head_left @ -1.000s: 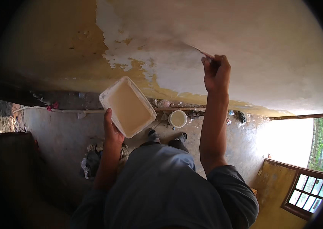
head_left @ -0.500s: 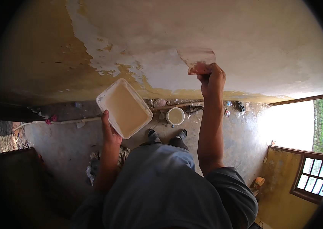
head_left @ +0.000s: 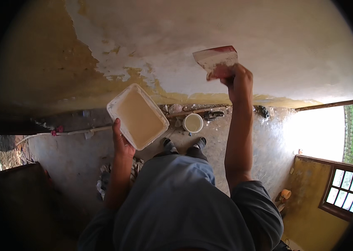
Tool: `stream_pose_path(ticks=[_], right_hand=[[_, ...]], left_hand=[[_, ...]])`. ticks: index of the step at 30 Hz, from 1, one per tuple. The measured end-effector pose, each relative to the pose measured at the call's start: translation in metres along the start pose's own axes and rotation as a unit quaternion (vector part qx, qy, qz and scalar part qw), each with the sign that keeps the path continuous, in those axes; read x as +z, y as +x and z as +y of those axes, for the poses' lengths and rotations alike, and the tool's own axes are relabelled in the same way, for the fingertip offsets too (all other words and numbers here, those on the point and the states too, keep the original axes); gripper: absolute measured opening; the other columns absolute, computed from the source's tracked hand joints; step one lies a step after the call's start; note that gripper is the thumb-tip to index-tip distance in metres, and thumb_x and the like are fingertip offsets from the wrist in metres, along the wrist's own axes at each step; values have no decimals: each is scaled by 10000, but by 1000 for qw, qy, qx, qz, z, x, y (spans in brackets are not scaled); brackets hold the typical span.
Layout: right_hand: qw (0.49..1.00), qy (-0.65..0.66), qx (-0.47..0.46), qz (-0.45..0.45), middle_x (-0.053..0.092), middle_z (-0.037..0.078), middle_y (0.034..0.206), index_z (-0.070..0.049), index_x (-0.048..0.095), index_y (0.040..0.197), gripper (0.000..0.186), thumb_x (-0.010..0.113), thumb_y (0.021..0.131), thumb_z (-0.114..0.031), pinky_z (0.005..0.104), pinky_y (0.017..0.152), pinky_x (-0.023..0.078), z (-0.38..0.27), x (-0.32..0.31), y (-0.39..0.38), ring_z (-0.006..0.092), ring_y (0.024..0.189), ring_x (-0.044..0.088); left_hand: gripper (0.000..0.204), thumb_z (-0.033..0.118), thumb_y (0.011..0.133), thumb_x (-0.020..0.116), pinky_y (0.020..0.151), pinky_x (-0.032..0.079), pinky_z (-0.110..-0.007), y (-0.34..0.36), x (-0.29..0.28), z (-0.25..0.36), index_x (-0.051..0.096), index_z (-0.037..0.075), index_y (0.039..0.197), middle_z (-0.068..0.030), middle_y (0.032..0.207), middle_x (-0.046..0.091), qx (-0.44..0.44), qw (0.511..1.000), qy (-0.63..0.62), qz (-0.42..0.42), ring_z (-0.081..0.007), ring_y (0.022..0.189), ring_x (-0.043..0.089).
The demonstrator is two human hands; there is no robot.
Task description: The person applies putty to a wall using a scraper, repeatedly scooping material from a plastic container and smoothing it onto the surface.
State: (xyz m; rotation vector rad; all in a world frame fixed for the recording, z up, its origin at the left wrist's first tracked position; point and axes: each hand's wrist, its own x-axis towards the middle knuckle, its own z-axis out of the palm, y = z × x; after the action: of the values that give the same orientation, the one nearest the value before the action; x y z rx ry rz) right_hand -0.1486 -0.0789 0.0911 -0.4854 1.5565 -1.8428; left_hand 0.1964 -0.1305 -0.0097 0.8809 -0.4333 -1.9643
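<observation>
My left hand (head_left: 123, 140) grips the near-left rim of a square white tub (head_left: 158, 133), its thumb over the edge. Smooth cream-coloured paste (head_left: 138, 118) covers the inside of the tub. Up at the right, my right hand (head_left: 238, 81) is closed on a putty knife (head_left: 215, 60), a wide blade with a reddish handle part and pale smears on it. The blade is close to the wall (head_left: 176, 33); whether it touches cannot be made out. Whitish skim coat lies over much of the wall, with yellow paint (head_left: 34, 50) peeling at the left.
On the floor by the wall's foot stands a round white bucket (head_left: 193, 123). A long pole (head_left: 84, 132) and scattered debris lie along the wall. My feet (head_left: 185, 144) are just behind the bucket. A bright doorway (head_left: 314, 131) and a barred window (head_left: 347, 190) are at the right.
My right hand has shifted slightly right and the putty knife has turned, showing its blade more plainly with a dark red edge. The tub has hardly moved.
</observation>
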Motion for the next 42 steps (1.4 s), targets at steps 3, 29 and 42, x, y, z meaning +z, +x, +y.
stream_pose_path(ticks=[3, 29, 42], right_hand=[[989, -131, -19, 62, 623, 103, 800, 21, 615, 864, 236, 461, 902, -155, 273, 565, 558, 75, -21, -30, 181, 631, 640], [886, -242, -198, 342, 450, -11, 658, 9, 437, 1188, 407, 528, 791, -7, 295, 525, 363, 117, -15, -7, 109, 585, 427], [878, -293, -364, -106, 568, 219, 920, 7, 417, 1122, 418, 647, 824, -175, 477, 629, 525, 155, 248, -8, 405, 715, 620]], left_hand=[[727, 418, 838, 651, 1017, 426, -433, 1, 0, -1, 372, 27, 1383, -136, 1331, 493, -4, 1000, 6, 4, -293, 1214, 498], [717, 443, 849, 623, 1020, 412, -438, -15, -13, 13, 370, 50, 1392, -119, 1338, 488, 41, 997, -10, 61, -296, 1217, 490], [663, 500, 891, 507, 1006, 415, -458, -38, 9, 32, 372, 104, 1405, -106, 1339, 482, 77, 994, 10, 77, -293, 1217, 481]])
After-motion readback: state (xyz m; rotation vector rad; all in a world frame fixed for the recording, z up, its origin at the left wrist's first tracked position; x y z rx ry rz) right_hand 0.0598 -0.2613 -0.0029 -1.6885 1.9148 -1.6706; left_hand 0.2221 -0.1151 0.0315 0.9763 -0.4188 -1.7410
